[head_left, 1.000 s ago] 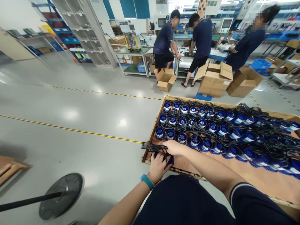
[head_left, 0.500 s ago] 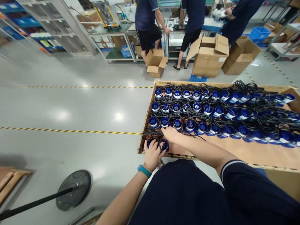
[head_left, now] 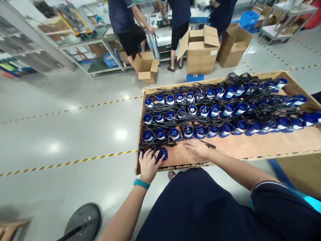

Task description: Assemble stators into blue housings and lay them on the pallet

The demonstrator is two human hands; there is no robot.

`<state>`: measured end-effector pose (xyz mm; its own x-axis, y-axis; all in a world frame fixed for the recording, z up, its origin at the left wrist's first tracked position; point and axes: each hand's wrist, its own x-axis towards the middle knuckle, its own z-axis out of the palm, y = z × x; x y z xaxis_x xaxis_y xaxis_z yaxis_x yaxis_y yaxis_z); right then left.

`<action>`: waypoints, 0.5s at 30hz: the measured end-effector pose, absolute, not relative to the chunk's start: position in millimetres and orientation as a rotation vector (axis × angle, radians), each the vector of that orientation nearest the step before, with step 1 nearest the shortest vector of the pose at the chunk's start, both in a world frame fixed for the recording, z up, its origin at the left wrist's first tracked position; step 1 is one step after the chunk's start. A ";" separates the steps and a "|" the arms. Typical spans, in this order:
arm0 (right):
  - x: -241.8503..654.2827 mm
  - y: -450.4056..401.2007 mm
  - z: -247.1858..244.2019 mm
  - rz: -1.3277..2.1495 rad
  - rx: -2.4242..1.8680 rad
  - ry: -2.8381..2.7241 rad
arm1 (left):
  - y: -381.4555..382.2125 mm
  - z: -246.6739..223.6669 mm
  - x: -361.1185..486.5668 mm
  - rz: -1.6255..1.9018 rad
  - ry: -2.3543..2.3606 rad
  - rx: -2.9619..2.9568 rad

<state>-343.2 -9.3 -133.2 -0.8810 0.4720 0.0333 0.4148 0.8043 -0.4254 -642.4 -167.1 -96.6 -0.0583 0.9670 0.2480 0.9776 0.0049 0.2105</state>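
In the near left corner of a shallow wooden crate [head_left: 140,134], my left hand [head_left: 148,164] has its fingers curled over a blue round pump-like unit [head_left: 163,153]. Part of that unit, and whatever lies under the palm, is hidden. My right hand [head_left: 197,148] lies low over the crate's brown lining [head_left: 238,146], fingers stretched out and pointing left. Black cable [head_left: 173,143] runs between the front row and my hands. Just beyond my right wrist lies a cable end with a black connector [head_left: 212,146].
Several blue units with white labels [head_left: 175,134] stand in three rows, black cables bundled between them. Open cardboard boxes [head_left: 202,58] stand behind the crate. People [head_left: 125,23] work at benches beyond. A round black stand base [head_left: 84,221] is on the floor at left.
My right hand has moved away from my left hand, rightward along the front row, and its fingers have straightened. The cable now lies along that row. My left hand stays at the corner units.
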 end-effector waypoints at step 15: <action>-318.4 62.1 -132.6 0.630 -0.451 -2.846 | -166.0 -65.9 -625.0 -0.653 -2.214 -2.307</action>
